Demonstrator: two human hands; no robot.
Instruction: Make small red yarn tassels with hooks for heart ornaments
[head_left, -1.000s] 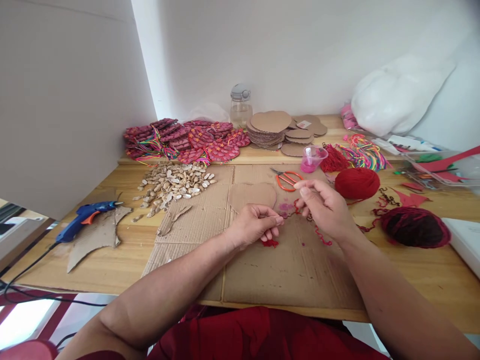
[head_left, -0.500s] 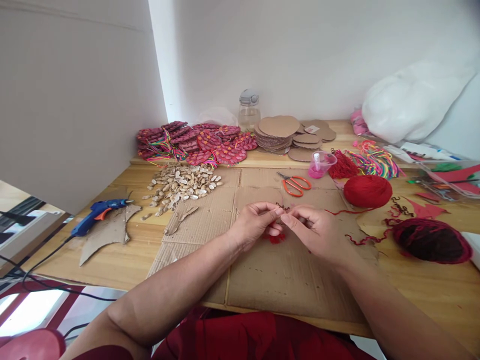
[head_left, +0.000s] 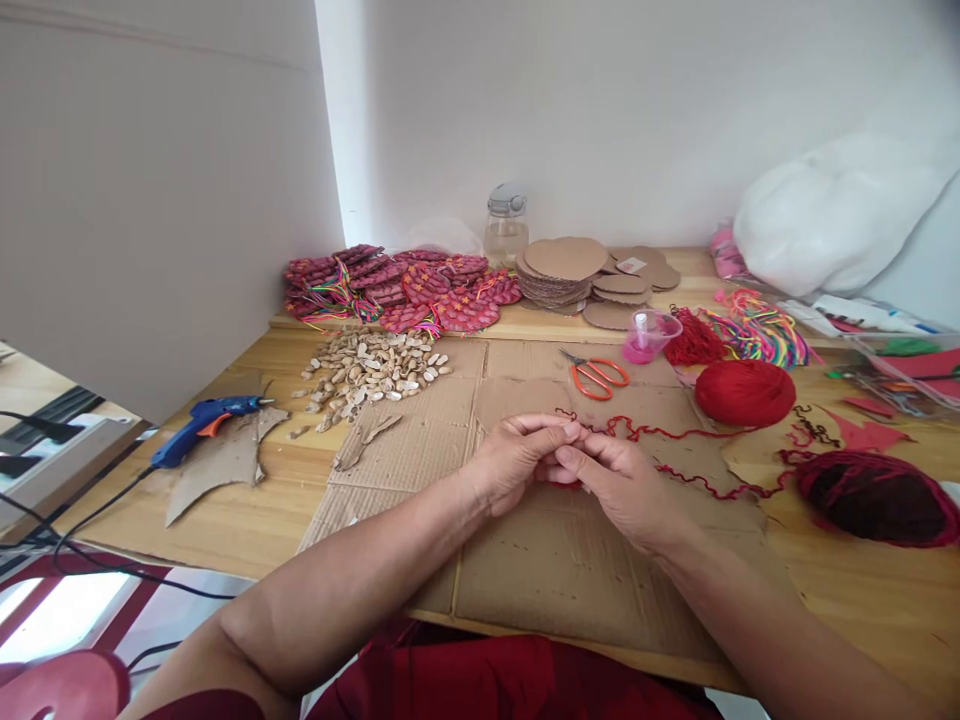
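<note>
Both hands (head_left: 517, 462) meet, pinching red yarn (head_left: 636, 433) between them; it trails off rightward.

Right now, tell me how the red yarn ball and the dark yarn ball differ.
The red yarn ball is an even bright red; the dark yarn ball is blackish brown with maroon strands. The red yarn ball looks smaller in the picture, the dark yarn ball larger. The dark yarn ball lies nearer the camera and further right than the red yarn ball. Both trail yarn leftward.
</note>
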